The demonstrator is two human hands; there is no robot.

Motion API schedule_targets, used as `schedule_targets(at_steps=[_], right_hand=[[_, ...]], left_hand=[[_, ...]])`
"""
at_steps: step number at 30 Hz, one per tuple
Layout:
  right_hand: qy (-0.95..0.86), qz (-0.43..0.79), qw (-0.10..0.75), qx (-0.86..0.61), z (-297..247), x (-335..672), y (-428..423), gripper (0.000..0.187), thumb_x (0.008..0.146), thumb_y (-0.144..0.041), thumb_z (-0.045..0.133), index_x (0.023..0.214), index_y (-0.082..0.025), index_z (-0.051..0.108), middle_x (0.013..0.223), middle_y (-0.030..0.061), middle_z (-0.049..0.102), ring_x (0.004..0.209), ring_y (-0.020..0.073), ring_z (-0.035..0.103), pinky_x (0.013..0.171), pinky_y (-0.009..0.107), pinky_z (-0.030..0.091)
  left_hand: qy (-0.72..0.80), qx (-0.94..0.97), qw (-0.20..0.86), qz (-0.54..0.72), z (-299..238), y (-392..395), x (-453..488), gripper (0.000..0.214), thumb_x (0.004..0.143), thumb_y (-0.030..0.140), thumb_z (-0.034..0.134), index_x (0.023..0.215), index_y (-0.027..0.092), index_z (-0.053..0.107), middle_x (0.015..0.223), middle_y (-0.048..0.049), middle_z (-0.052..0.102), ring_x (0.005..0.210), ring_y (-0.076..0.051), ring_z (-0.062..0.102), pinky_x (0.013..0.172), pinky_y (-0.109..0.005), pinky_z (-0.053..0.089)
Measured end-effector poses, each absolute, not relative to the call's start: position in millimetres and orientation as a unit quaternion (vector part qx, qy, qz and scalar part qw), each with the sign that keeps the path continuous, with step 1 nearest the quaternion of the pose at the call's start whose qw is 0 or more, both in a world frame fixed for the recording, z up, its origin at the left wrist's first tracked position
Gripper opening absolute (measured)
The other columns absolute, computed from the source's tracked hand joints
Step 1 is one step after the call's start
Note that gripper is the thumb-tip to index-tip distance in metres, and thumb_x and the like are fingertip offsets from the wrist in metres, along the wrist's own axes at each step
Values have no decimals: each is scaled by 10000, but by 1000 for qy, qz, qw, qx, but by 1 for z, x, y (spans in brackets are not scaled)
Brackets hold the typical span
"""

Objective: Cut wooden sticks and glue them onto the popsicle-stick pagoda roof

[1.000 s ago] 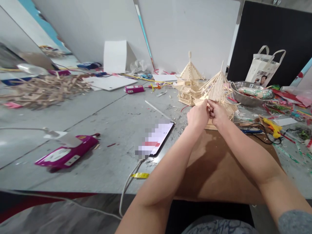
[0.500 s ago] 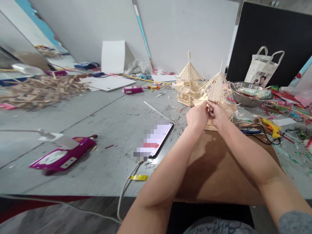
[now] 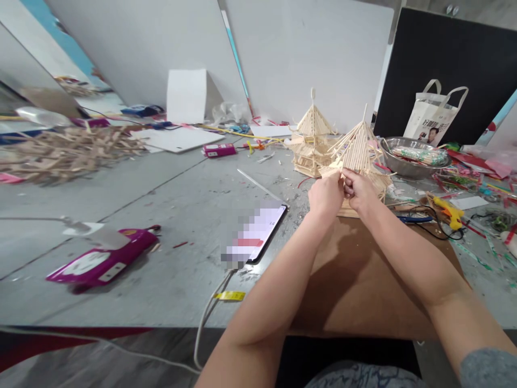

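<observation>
A pale wooden stick pavilion model (image 3: 357,148) with a pointed roof stands at the far edge of a brown board (image 3: 359,269). My left hand (image 3: 326,195) and my right hand (image 3: 358,189) meet at the lower edge of its roof, fingers pinched on the roof sticks. A second, similar stick model (image 3: 312,137) stands just behind and to the left, apart from my hands.
A phone (image 3: 256,231) on a white cable lies left of the board. A magenta packet (image 3: 97,261) lies at the near left. A metal bowl (image 3: 414,159), a yellow glue gun (image 3: 448,210), a white tote bag (image 3: 434,116) and scattered sticks crowd the right. A heap of wooden sticks (image 3: 68,151) lies far left.
Both hands stay pinched at the roof edge. The view has shifted slightly; nothing else has moved.
</observation>
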State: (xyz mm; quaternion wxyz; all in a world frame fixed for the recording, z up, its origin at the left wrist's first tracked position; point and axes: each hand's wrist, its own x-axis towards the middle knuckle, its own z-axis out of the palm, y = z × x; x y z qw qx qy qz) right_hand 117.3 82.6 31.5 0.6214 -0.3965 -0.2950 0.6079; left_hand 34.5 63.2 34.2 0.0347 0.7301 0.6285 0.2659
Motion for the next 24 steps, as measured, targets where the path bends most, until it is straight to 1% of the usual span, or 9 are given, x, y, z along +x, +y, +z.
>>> schedule_targets(at_steps=[7, 13, 17, 21, 24], right_hand=[[-310, 614, 616, -384, 28, 119, 82, 286, 706, -187, 567, 525, -191, 346, 318, -121, 293, 266, 19, 217, 324, 173, 163], [-328, 611, 604, -393, 23, 121, 78, 291, 695, -209, 574, 500, -192, 359, 324, -112, 302, 264, 20, 216, 317, 185, 163], [-344, 597, 613, -386, 20, 123, 72, 240, 672, -215, 591, 526, -192, 402, 329, -116, 314, 272, 21, 221, 318, 189, 151], [-355, 582, 630, -373, 17, 126, 64, 153, 617, -243, 634, 609, -184, 494, 352, -124, 331, 297, 17, 233, 328, 182, 141], [-370, 568, 640, -362, 15, 131, 55, 148, 598, -270, 640, 657, -178, 540, 359, -125, 340, 306, 13, 231, 332, 177, 135]], left_hand=[[616, 731, 58, 289, 31, 63, 33, 333, 863, 290, 316, 885, 211, 639, 836, -89, 688, 784, -200, 614, 649, -269, 358], [637, 712, 65, 289, 24, 54, 36, 337, 869, 309, 314, 909, 217, 635, 839, -95, 686, 750, -202, 615, 620, -269, 351], [630, 712, 63, 304, 17, 49, 39, 322, 872, 295, 319, 908, 203, 626, 832, -90, 684, 724, -190, 614, 612, -261, 351], [595, 714, 67, 364, 6, 46, 44, 313, 880, 270, 316, 941, 178, 609, 854, -86, 679, 732, -170, 608, 626, -252, 361], [552, 724, 70, 409, -3, 42, 47, 305, 883, 256, 316, 938, 162, 601, 846, -84, 669, 735, -154, 602, 642, -240, 376]])
